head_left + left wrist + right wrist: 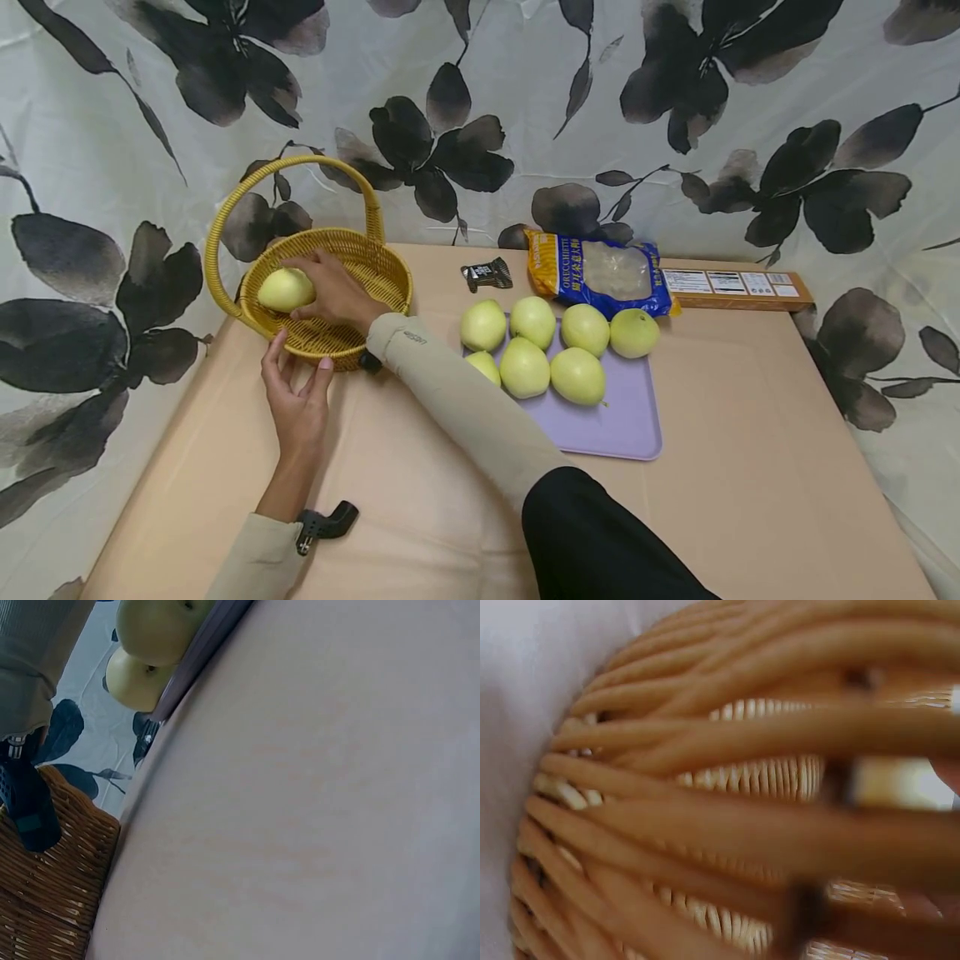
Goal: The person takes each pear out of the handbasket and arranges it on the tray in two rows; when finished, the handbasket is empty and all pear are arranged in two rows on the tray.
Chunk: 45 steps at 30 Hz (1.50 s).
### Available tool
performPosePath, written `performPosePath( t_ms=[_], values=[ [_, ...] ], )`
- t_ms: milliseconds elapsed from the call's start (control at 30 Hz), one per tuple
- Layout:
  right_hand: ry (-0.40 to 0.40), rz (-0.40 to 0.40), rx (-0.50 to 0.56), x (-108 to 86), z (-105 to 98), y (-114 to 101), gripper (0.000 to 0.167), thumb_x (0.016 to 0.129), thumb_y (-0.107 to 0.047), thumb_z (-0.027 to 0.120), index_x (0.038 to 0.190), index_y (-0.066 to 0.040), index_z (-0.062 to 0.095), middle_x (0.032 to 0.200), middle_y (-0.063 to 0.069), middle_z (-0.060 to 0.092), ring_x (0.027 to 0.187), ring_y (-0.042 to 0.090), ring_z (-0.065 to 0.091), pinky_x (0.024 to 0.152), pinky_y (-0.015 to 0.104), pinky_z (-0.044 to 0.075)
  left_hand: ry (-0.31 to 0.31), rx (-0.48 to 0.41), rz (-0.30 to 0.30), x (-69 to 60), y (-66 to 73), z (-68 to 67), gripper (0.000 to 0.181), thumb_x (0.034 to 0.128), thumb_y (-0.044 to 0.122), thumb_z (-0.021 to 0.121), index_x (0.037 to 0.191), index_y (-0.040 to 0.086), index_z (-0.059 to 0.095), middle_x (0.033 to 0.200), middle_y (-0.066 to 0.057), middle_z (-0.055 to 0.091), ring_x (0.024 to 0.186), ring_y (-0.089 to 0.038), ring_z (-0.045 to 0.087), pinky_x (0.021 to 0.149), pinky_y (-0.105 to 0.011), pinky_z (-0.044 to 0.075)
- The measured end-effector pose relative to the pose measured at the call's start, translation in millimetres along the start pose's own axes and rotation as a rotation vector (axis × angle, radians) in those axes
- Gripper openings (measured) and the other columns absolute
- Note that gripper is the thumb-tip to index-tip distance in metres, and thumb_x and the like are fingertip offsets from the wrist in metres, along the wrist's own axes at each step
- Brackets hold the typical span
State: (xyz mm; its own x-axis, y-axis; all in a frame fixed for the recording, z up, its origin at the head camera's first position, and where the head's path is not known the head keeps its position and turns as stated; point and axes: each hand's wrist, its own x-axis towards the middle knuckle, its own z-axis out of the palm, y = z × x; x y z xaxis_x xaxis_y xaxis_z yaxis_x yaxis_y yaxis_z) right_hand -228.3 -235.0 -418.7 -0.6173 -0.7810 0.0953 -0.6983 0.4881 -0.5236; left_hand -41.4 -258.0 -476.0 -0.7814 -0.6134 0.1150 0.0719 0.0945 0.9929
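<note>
My right hand (333,292) reaches into the yellow woven basket (393,267) and grips a pale yellow-green pear (286,290) at the left side of its inside. Thumb and fingers lie on the pear's right side. At the basket's front left, my left hand (298,408) is raised with fingers spread, fingertips at the basket wall; whether they press on it cannot be told. Several similar pears (525,367) lie on a purple tray (630,417) to the right. Blurred basket weave (705,802) fills most of the right wrist view.
Behind the tray lie a blue and yellow pasta bag (600,275), a small black wrapped packet (487,275) and a long brown box (735,288). The basket's tall arched handle (217,242) rises over its left side. A floral cloth (525,100) hangs behind the table.
</note>
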Motion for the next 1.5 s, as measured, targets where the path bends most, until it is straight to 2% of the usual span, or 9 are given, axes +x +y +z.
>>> performPosePath(
  t_ms=[133,267,367,567,767,967,1133,1333,1500],
  values=[
    [-0.007,-0.003,-0.051,-2.1,1,0,0.079,0.088,-0.047,0.087,0.156,-0.025,0.054,0.149,0.002,0.051,0.136,0.013,0.046,0.106,0.019,0.043,-0.006,-0.01,-0.004,-0.7,-0.3,1.2,0.073,0.1044,0.012,0.067,0.165,0.028,0.029,0.175,0.006,0.015,0.162,-0.033,0.02,0.125,-0.064,0.034],
    [-0.042,-0.08,-0.006,-5.3,2,0,0.066,0.089,-0.041,0.088,0.142,-0.016,0.057,0.143,0.0,0.061,0.128,0.011,0.054,0.105,0.017,0.042,-0.013,-0.01,-0.009,-2.1,0.6,1.5,0.074,0.1044,0.013,0.067,0.165,0.028,0.028,0.175,0.006,0.014,0.162,-0.033,0.02,0.125,-0.064,0.033],
    [-0.071,-0.116,0.025,-8.0,0,-1,0.068,0.089,-0.038,0.088,0.142,-0.014,0.053,0.139,0.0,0.065,0.121,0.009,0.059,0.102,0.015,0.044,-0.015,-0.008,-0.008,-2.9,2.2,0.8,0.075,0.1044,0.014,0.067,0.166,0.028,0.027,0.174,0.006,0.015,0.162,-0.032,0.02,0.126,-0.064,0.033],
    [-0.098,-0.085,-0.005,-17.2,-10,-6,0.068,0.088,-0.042,0.088,0.146,-0.019,0.059,0.141,-0.004,0.067,0.122,0.008,0.059,0.098,0.016,0.045,-0.015,-0.01,0.004,-1.8,4.1,0.7,0.074,0.1045,0.013,0.067,0.165,0.027,0.027,0.174,0.006,0.017,0.161,-0.031,0.023,0.126,-0.061,0.035],
    [0.0,-0.016,0.1,-34.5,-30,-10,0.062,0.085,-0.04,0.091,0.137,-0.021,0.065,0.13,-0.006,0.069,0.114,0.007,0.059,0.091,0.019,0.046,-0.007,0.018,0.0,0.7,5.8,1.1,0.074,0.1047,0.014,0.067,0.165,0.029,0.028,0.175,0.006,0.016,0.161,-0.034,0.023,0.125,-0.06,0.036],
    [0.087,0.014,0.139,-60.9,-58,-11,0.059,0.084,-0.041,0.092,0.133,-0.022,0.064,0.129,-0.005,0.066,0.115,0.008,0.056,0.089,0.021,0.046,-0.002,0.029,-0.01,1.1,6.4,0.0,0.072,0.1049,0.016,0.067,0.164,0.031,0.029,0.175,0.007,0.015,0.161,-0.033,0.023,0.125,-0.06,0.037],
    [0.137,0.043,0.115,-89.1,-86,-9,0.062,0.082,-0.043,0.093,0.133,-0.022,0.063,0.13,-0.002,0.064,0.117,0.011,0.056,0.09,0.024,0.046,-0.004,0.015,-0.013,2.8,5.7,-0.1,0.073,0.1043,0.016,0.068,0.163,0.034,0.03,0.175,0.007,0.015,0.161,-0.033,0.022,0.126,-0.06,0.036],
    [0.208,0.097,0.13,-128.9,-113,3,0.065,0.077,-0.044,0.097,0.128,-0.022,0.062,0.124,0.0,0.061,0.111,0.014,0.057,0.087,0.029,0.048,-0.003,0.009,-0.008,3.5,4.6,0.4,0.072,0.1038,0.013,0.068,0.163,0.032,0.032,0.175,0.005,0.016,0.16,-0.033,0.024,0.125,-0.058,0.038],
    [0.252,0.107,0.189,-165.5,-129,18,0.062,0.076,-0.042,0.098,0.123,-0.021,0.063,0.124,-0.001,0.06,0.113,0.015,0.06,0.092,0.03,0.051,-0.002,0.0,-0.019,1.1,1.9,-1.0,0.073,0.1036,0.011,0.067,0.164,0.032,0.031,0.175,0.005,0.015,0.161,-0.034,0.022,0.125,-0.059,0.037]
  ],
)
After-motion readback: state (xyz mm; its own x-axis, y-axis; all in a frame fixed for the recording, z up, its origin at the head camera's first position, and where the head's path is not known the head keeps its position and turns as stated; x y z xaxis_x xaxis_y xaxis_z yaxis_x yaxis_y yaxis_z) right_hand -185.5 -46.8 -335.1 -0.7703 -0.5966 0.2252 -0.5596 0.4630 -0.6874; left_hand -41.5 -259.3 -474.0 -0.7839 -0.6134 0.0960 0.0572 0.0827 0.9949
